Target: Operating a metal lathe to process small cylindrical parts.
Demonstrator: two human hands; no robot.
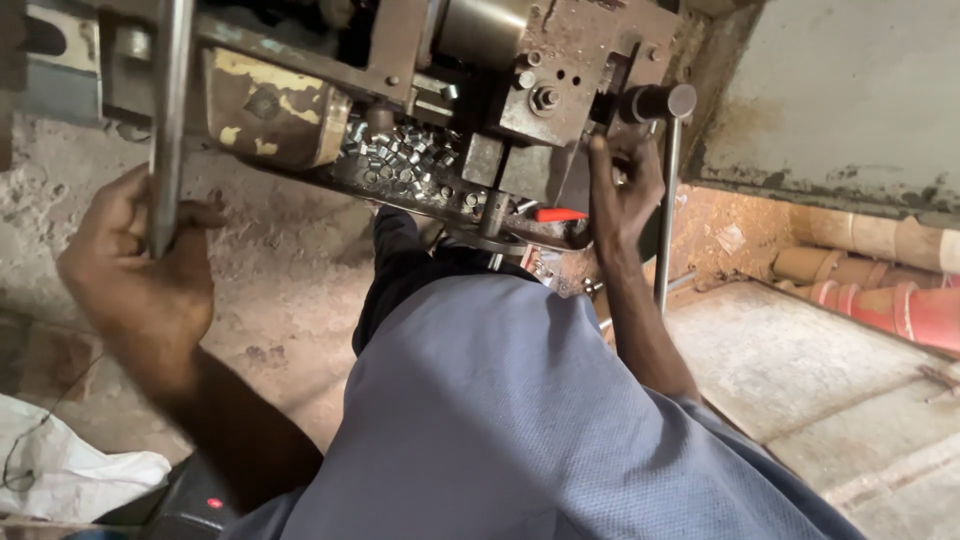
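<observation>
The person leans over an old, worn metal machine (420, 90) with chipped yellow paint on one part. The left hand (140, 260) is wrapped around a flat grey metal bar (170, 120) that stands straight up at the left side of the machine. The fingers (195, 215) of that hand curl tight around the bar, so it is held fast.

The right hand (625, 190) is up at the right side of the machine, just under a dark round knob (655, 102). A thin metal rod (668, 210) hangs down from that knob, right beside the hand. The hand reaches in against the dark metal parts there, but I cannot tell if its fingers are holding something or just touching.

Between the two hands, a tray (350, 180) on the machine is full of many small shiny metal pieces (405, 155), all piled together. A little red piece (558, 214) sticks out near the right hand, low on the machine.

The person wears a blue shirt (520, 420) and dark trousers (395, 260). The floor (290, 290) below is dusty and cracked. A white bag (70, 470) lies at the bottom left. Some orange and tan pipes (880, 290) lie by the wall on the right.
</observation>
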